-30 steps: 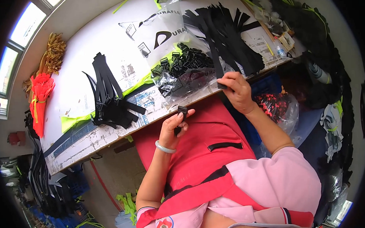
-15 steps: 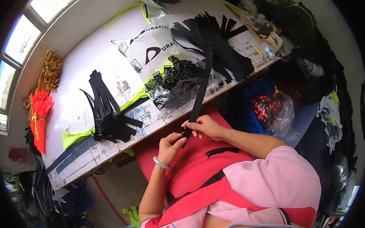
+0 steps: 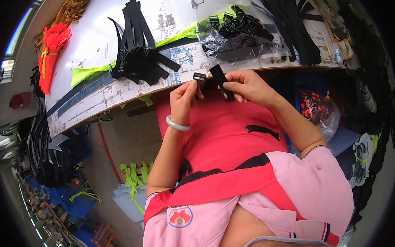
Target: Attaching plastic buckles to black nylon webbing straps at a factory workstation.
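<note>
Just in front of the table edge, my left hand (image 3: 183,98) pinches a small black plastic buckle (image 3: 199,77) between thumb and fingertips. A white bangle circles that wrist. My right hand (image 3: 250,89) is closed on a black webbing strap (image 3: 217,73), whose flat end points up beside the buckle. A small gap separates strap end and buckle. The rest of the strap is partly hidden by my right fingers. On the table ahead, to the left, lies a bundle of black straps with buckles (image 3: 136,60).
An open clear bag of black buckles (image 3: 242,28) lies on the white table (image 3: 94,44), near more black straps (image 3: 296,28). A red-orange bundle (image 3: 51,54) sits at the far left. Below right is a bag of red and black pieces (image 3: 314,106). Green strips (image 3: 134,176) hang lower left.
The head view has shifted, bringing the table higher in the picture. My hands, close together before, are now slightly apart. The strap no longer stretches up across the table; its end shows beside the buckle.
</note>
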Available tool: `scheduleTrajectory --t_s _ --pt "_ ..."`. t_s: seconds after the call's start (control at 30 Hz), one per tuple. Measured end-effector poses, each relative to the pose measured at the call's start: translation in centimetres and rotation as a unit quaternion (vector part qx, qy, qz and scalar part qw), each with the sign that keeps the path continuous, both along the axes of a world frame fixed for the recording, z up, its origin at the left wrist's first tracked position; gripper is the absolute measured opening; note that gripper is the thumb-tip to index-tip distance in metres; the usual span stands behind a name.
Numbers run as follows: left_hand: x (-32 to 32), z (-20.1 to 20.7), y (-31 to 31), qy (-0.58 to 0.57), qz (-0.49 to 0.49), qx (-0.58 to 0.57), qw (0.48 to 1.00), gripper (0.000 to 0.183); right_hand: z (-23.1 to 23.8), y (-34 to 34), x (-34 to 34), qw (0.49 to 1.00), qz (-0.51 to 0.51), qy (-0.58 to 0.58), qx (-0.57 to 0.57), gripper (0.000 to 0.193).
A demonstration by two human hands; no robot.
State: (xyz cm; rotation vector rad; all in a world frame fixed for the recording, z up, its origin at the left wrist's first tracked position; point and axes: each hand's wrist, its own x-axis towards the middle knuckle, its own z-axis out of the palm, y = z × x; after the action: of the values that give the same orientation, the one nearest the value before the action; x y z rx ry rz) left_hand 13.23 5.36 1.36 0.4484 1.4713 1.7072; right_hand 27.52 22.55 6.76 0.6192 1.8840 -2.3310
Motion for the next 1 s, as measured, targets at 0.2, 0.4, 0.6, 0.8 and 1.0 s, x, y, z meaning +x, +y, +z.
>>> scheduleTrajectory --t_s 0.2,0.4,0.6,0.8,1.0 --pt "1.0 0.4 -0.4 -0.021 0.031 0.042 0.998 0.020 -2.1 -3.1 -1.8 0.996 -0.011 -0.053 -0.065 0.018" --pt "1.5 -1.6 -0.5 0.130 0.060 0.027 0.989 0.021 -3.4 -3.6 -1.7 0.991 -0.088 -0.012 -0.099 0.019" --pt "1.6 -0.6 -0.6 0.404 0.041 0.010 0.914 0.023 -4.1 -4.9 -2.3 0.977 -0.166 0.073 -0.112 0.026" --pt "-0.2 -0.7 -1.3 -0.152 -0.001 -0.034 0.988 0.026 -4.5 -4.2 -2.2 0.995 -0.095 0.034 -0.022 0.019" --pt "-0.5 -0.6 -1.8 -0.178 -0.007 -0.055 0.982 0.022 -5.0 -4.4 -2.4 0.950 -0.081 0.220 0.207 0.016"
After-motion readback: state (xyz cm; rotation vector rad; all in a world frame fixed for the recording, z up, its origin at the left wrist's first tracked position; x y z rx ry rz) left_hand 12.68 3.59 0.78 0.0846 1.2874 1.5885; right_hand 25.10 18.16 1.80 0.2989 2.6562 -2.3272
